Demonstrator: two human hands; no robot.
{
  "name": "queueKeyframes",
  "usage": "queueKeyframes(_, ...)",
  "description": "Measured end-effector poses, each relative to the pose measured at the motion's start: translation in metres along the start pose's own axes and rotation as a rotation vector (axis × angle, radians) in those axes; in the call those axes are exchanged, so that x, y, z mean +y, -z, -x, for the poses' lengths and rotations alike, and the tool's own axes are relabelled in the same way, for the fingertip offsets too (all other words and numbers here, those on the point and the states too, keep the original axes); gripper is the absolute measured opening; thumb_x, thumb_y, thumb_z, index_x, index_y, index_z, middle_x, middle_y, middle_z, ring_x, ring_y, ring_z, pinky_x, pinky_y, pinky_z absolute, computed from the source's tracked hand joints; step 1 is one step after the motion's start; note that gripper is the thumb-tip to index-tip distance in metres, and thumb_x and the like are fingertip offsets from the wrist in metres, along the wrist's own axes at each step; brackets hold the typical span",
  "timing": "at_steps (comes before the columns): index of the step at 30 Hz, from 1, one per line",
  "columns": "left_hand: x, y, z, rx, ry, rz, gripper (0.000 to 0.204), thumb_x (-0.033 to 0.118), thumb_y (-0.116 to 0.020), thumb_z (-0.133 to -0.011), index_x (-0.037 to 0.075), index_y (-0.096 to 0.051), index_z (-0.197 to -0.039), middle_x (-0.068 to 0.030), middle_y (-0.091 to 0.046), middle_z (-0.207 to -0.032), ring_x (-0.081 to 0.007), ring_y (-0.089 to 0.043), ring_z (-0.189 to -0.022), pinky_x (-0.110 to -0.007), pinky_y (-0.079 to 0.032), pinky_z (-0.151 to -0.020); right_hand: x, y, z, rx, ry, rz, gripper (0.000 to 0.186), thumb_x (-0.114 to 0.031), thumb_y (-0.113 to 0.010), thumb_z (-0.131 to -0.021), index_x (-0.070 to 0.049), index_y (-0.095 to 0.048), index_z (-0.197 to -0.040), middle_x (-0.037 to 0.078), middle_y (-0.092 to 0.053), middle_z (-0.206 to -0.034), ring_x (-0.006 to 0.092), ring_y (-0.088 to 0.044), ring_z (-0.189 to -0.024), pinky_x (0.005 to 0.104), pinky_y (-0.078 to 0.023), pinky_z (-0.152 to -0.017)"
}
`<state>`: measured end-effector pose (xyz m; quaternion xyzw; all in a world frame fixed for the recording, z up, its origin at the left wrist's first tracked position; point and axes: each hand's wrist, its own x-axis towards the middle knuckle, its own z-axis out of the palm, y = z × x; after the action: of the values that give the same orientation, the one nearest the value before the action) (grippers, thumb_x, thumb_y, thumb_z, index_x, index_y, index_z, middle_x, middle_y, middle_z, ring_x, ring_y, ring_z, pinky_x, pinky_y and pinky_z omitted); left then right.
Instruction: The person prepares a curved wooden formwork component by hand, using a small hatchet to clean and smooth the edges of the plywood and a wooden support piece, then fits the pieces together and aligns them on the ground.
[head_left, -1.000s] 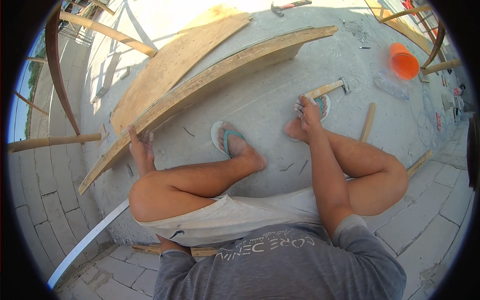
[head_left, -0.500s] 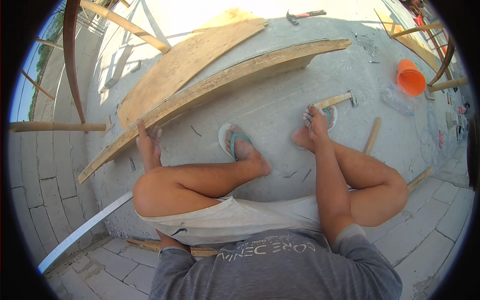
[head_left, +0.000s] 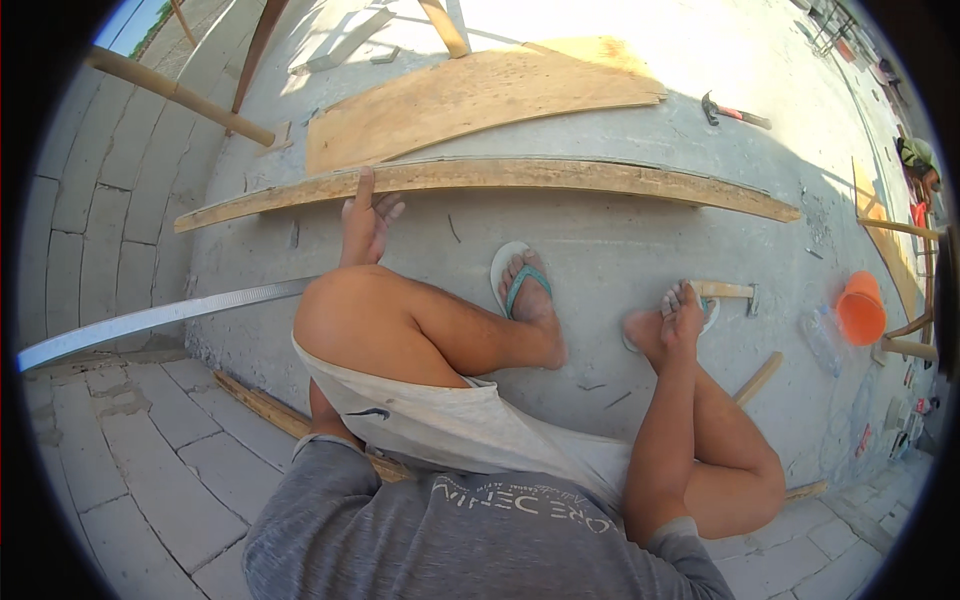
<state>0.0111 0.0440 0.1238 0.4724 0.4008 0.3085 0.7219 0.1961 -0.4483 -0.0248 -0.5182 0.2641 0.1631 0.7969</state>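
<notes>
A long wooden plank (head_left: 560,177) stretches crosswise in front of me. My left hand (head_left: 366,225) is at its near side, left of the middle, one finger laid up against the wood. The other fingers of that hand are spread below the plank, not wrapped round it. By my right foot, my right hand (head_left: 684,312) is closed on the handle end of a hammer (head_left: 722,289). The handle is pale wood, and the metal head points right, away from the plank.
Behind the plank lies a plywood sheet (head_left: 480,95), with a red-handled claw hammer (head_left: 738,114) to its right. An orange bucket (head_left: 861,312) and a clear plastic bottle (head_left: 822,342) are at the right. A metal strip (head_left: 160,318) extends leftward from my knee. Wooden props (head_left: 185,95) stand at the left.
My view has turned left, so the plank looks more level and things have shifted rightward. My left hand stays at the plank and my right hand keeps the hammer near my foot.
</notes>
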Motion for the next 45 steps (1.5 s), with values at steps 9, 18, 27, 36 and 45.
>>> queueKeyframes(9, -0.005, 0.015, 0.006, -0.074, 0.044, -0.048, 0.052, 0.052, -0.070, -0.094, 0.008, -0.061, -0.119, -0.0051, -0.072, -0.103, -0.0176, -0.070, -0.089, -0.035, -0.055, -0.076, -0.001, -0.001, -0.010, 0.016, 0.004, 0.125, 0.041, -0.028, -0.062, -0.099, -0.001, -0.058, -0.131, 0.008, -0.061, -0.114, 0.0185, -0.058, -0.100, 0.0319, -0.050, -0.091)
queueKeyframes(18, 0.006, 0.028, 0.002, -0.051, 0.032, -0.057, 0.052, 0.050, -0.070, -0.094, 0.009, -0.059, -0.124, -0.0040, -0.069, -0.109, -0.0172, -0.070, -0.090, -0.035, -0.056, -0.076, 0.008, -0.006, -0.005, -0.003, 0.012, 0.113, 0.043, -0.028, -0.061, -0.100, -0.002, -0.056, -0.134, 0.010, -0.058, -0.124, 0.0214, -0.056, -0.111, 0.0343, -0.046, -0.099)
queueKeyframes(27, -0.024, 0.050, -0.026, -0.080, 0.058, -0.076, 0.071, 0.058, -0.068, -0.092, 0.008, -0.051, -0.140, -0.0041, -0.059, -0.130, -0.0226, -0.055, -0.119, -0.037, -0.044, -0.097, 0.031, -0.024, -0.019, 0.149, 0.188, 0.211, 0.007, -0.012, -0.064, -0.096, -0.006, -0.061, -0.092, 0.002, -0.061, -0.076, 0.0117, -0.059, -0.062, 0.0266, -0.050, -0.055)
queueKeyframes(36, -0.017, 0.013, -0.017, -0.184, 0.103, -0.167, 0.095, 0.068, -0.067, -0.087, 0.012, -0.034, -0.156, -0.0110, -0.041, -0.153, -0.0245, -0.046, -0.133, -0.034, -0.042, -0.105, 0.018, -0.013, -0.008, 0.186, 0.223, 0.075, 0.022, -0.021, -0.066, -0.089, 0.000, -0.065, -0.095, 0.007, -0.068, -0.077, 0.0168, -0.066, -0.063, 0.0302, -0.056, -0.056)
queueKeyframes(45, -0.022, 0.060, -0.058, -0.081, 0.212, -0.243, 0.081, 0.062, -0.062, -0.091, 0.013, -0.039, -0.152, -0.0203, -0.044, -0.147, -0.0341, -0.050, -0.129, -0.045, -0.050, -0.100, 0.032, -0.035, 0.001, 0.122, 0.102, 0.092, 0.019, -0.025, -0.066, -0.094, -0.006, -0.063, -0.096, 0.003, -0.065, -0.083, 0.0129, -0.062, -0.068, 0.0270, -0.051, -0.057)
